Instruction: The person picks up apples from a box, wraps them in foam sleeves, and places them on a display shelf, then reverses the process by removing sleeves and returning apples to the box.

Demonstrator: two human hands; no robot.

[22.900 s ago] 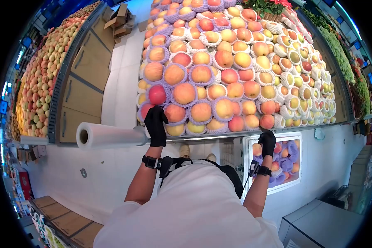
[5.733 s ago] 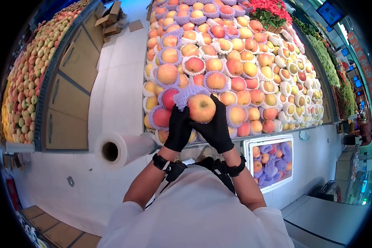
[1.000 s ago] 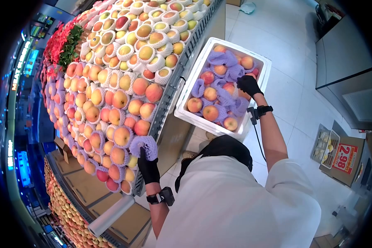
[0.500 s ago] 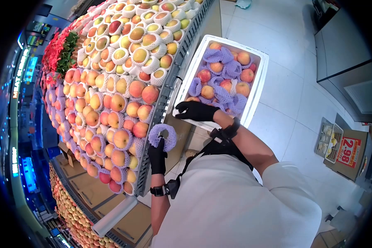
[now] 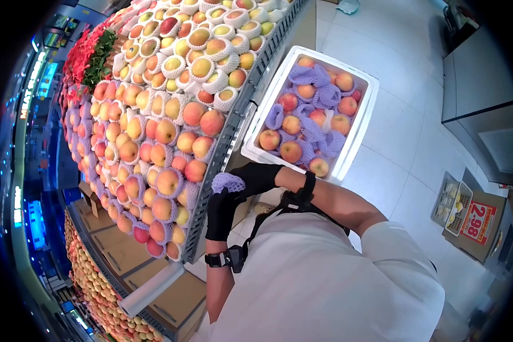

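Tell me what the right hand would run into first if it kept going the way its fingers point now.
The black-gloved right hand points leftward, where the purple foam fruit net sits at its fingertips, held by the black-gloved left hand. It would likely meet that net first; beyond it lies the grey metal rim of the apple display. Depth is uncertain.

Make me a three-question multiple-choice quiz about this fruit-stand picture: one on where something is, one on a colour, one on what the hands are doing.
1. Where does the white crate of apples sit?
A. on the floor beside the display
B. on top of the display
C. on the person's shoulder

2. What colour is the foam net at the hands?
A. green
B. purple
C. black

3. What are the left hand and right hand doing?
A. hanging apart at the sides
B. meeting at the foam net
C. lifting the crate

Answers: 1 A, the crate stands on floor tiles by the display's edge; 2 B, it is purple; 3 B, both gloved hands touch it.
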